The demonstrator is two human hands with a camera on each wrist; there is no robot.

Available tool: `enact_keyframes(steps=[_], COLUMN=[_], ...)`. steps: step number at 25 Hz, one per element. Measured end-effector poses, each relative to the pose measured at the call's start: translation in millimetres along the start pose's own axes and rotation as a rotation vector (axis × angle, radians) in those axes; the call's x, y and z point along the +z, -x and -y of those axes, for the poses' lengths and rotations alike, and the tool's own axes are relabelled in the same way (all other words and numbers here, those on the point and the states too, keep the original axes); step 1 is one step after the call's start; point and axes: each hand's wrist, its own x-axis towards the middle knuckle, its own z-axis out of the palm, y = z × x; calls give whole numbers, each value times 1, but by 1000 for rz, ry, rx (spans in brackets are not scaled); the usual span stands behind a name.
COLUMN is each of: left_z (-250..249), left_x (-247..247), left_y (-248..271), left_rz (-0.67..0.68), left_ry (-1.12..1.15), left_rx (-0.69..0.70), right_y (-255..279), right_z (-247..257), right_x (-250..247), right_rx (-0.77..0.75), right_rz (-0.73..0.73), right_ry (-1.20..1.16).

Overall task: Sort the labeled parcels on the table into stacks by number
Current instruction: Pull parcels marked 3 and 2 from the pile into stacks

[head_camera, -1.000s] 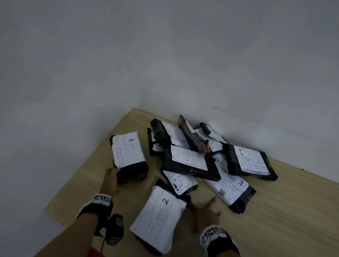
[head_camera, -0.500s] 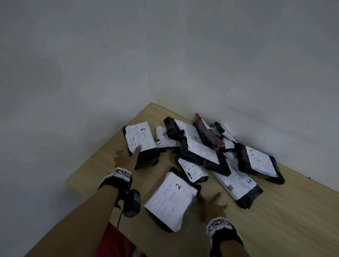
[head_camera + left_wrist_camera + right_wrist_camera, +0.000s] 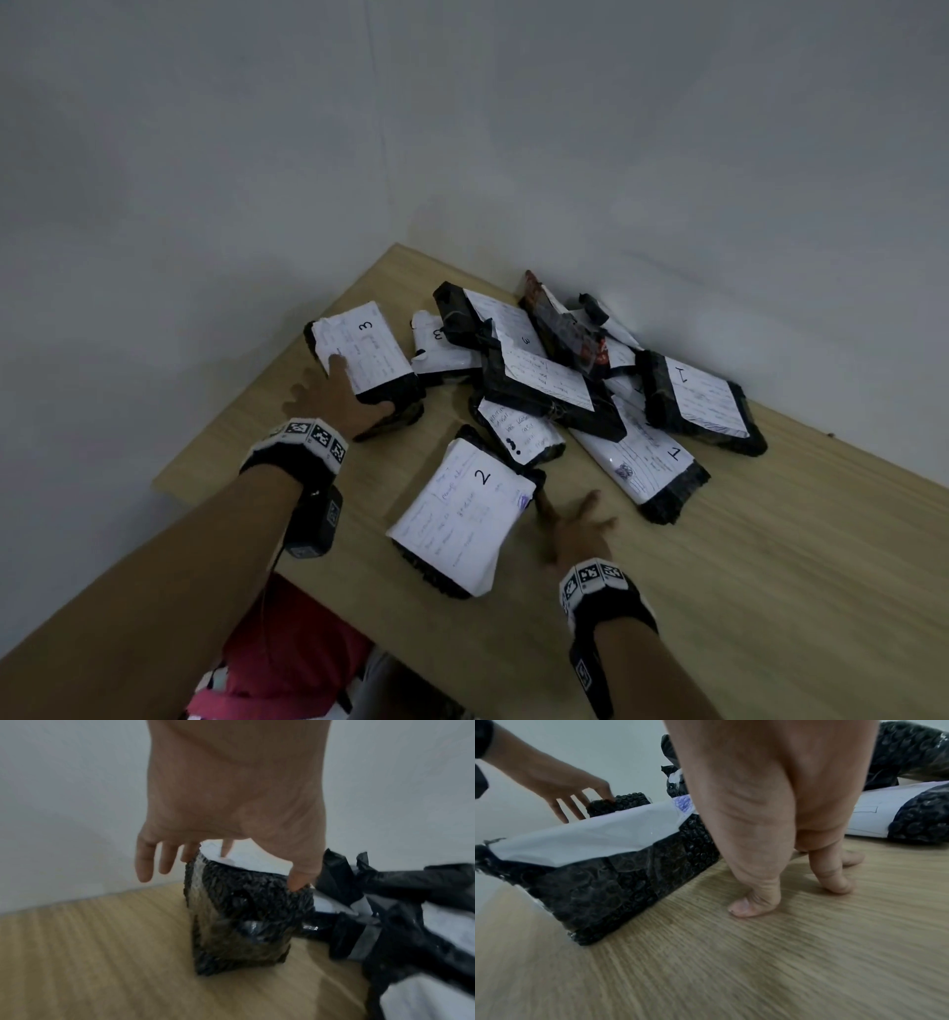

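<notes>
Black bubble-wrapped parcels with white numbered labels lie on a wooden table (image 3: 770,565). A parcel marked 3 (image 3: 367,349) lies apart at the left. My left hand (image 3: 341,393) rests on its near end, with the index finger (image 3: 227,847) on the label, the thumb (image 3: 300,876) on the black end (image 3: 244,912), and the other fingers straight beside it. A parcel marked 2 (image 3: 462,519) lies nearest me. My right hand (image 3: 575,524) stands just right of it, its spread fingertips (image 3: 834,880) on the bare wood, holding nothing.
A loose pile of parcels (image 3: 544,380) fills the table's far corner against the wall, with two marked 1 (image 3: 703,401) (image 3: 642,462) at its right and another marked 3 (image 3: 441,344) at its left. The table's left edge (image 3: 215,462) runs close to my left wrist.
My left hand has gone from holding the near end of the 3 parcel to lying over it with straight fingers. The right hand has stayed beside the 2 parcel.
</notes>
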Motion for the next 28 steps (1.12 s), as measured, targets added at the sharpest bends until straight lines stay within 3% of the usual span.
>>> enact_keyframes(steps=[3,7,13,20,24,28], left_z=[-9,-4,-39,3,20,31], left_x=[10,50,60,66,50,41], left_y=[8,9,0,58,79,98], left_rz=[-66,68,146,510,642,716], left_ry=[215,189,182,-215,-172,-187], left_rx=[-96,-194,47,75,80,125], right_y=[6,16,-7,-14,-18,-17], right_z=[-1,-17,-46,-48,-27,-21], right_x=[26,53,8,4,-9,-15], right_rx=[15,22,88,84,43,-66], right_rz=[80,172,94,150,42,37], right_ry=[37,19,42,131,203,179])
